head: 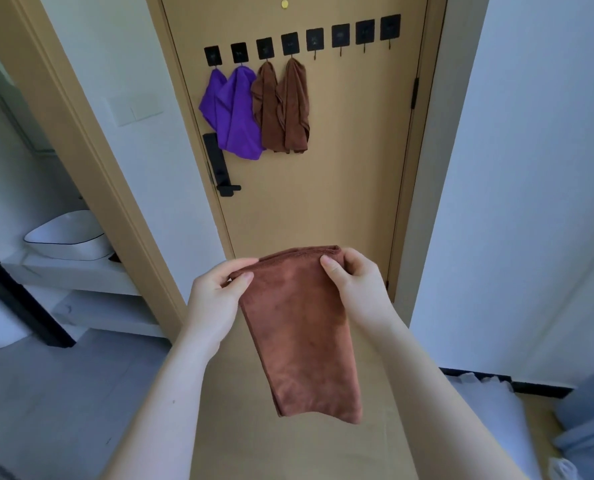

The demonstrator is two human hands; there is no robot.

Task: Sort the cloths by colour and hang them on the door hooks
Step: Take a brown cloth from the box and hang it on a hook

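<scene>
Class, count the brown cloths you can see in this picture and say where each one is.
3. One brown cloth hangs on the third hook from the left, a second on the fourth hook, and a third is held by both hands. Others may be out of view.

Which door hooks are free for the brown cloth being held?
The four hooks from the fifth hook to the last hook are bare. The first four are crowded: purple cloths, then brown cloths, overlapping.
</scene>
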